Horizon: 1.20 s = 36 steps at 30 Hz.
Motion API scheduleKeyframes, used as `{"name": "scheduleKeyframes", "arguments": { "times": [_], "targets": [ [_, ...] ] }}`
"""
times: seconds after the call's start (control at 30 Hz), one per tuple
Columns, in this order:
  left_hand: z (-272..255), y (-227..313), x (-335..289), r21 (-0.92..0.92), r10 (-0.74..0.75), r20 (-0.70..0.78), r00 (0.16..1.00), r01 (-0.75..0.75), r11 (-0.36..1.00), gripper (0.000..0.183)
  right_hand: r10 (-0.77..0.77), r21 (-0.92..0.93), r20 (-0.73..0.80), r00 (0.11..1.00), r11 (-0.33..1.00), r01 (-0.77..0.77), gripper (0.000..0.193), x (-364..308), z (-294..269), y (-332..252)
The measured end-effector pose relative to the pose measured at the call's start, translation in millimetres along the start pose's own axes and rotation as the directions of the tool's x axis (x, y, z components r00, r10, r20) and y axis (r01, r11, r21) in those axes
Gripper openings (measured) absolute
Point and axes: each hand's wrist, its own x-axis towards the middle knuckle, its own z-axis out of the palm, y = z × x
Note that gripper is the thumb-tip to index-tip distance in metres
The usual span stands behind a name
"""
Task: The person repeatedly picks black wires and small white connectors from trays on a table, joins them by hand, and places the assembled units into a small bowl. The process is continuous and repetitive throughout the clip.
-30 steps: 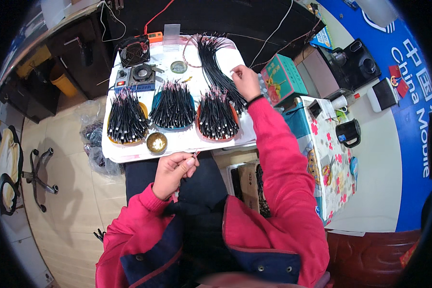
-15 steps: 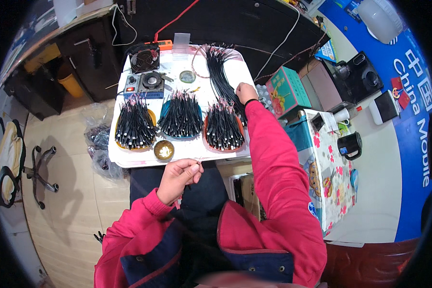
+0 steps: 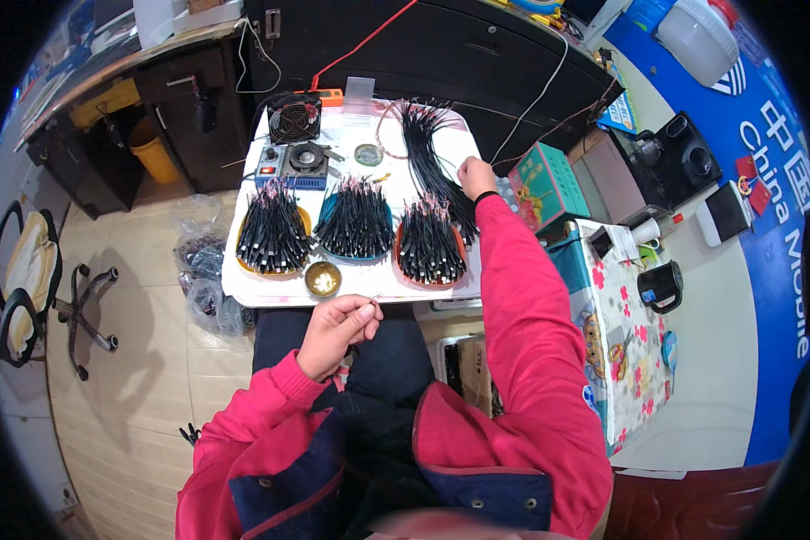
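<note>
My left hand [image 3: 340,335] is closed in a pinch, thumb against forefinger, just off the near edge of the white table [image 3: 288,292]. A thin wire tip [image 3: 374,298] pokes out of that pinch; the rest is mostly hidden by the fingers. Over the table's right edge, my right hand [image 3: 476,178] is closed beside a long bundle of black cables [image 3: 426,157]; what its fingers hold, if anything, cannot be seen. Three bowls, yellow [image 3: 308,220], teal [image 3: 389,211] and orange-red [image 3: 462,247], hold short black cables with pinkish wire ends upward.
A small cup [image 3: 322,280] stands at the front edge. Behind the bowls are a blue device with a round top [image 3: 292,167], a black fan [image 3: 294,120] and a round glass dish [image 3: 367,155]. To the right stand a green box [image 3: 549,184] and a side table with a flowered cloth [image 3: 628,360].
The whole view has shifted a little, so the table sits lower and further right. Both hands stay closed, with no clear change in what they hold.
</note>
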Motion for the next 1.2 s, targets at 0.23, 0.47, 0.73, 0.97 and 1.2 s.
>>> {"name": "scheduleKeyframes", "arguments": {
  "times": [0.23,0.47,0.73,0.97,1.2],
  "targets": [
    [10.8,11.5,4.8,-0.039,0.100,0.020,0.995,-0.100,0.994,0.018,-0.011,0.446,-0.070,0.998,0.894,0.041,0.013,-38.5,-152.4,-64.6],
    [18.4,48.6,21.3,-0.237,0.243,-0.013,0.970,-0.239,0.942,0.016,-0.201,0.635,0.073,0.977,0.765,0.110,0.016,-252.9,-207.6,-152.8],
    [-14.8,61.4,1.3,-0.141,0.382,-0.164,0.910,-0.405,0.904,0.014,-0.573,0.703,0.327,0.752,0.679,0.211,0.020,-351.5,-147.2,-137.3],
    [14.5,22.6,-27.6,-0.144,0.261,-0.008,0.965,-0.260,0.955,0.015,-0.195,0.932,0.347,0.918,0.184,-0.313,0.019,-280.5,-161.6,-151.0],
    [15.6,21.8,-30.6,-0.222,0.184,0.118,0.976,-0.154,0.963,0.016,-0.280,0.934,0.278,0.919,-0.147,-0.327,0.019,-232.5,-168.7,-196.9]
  ]
}}
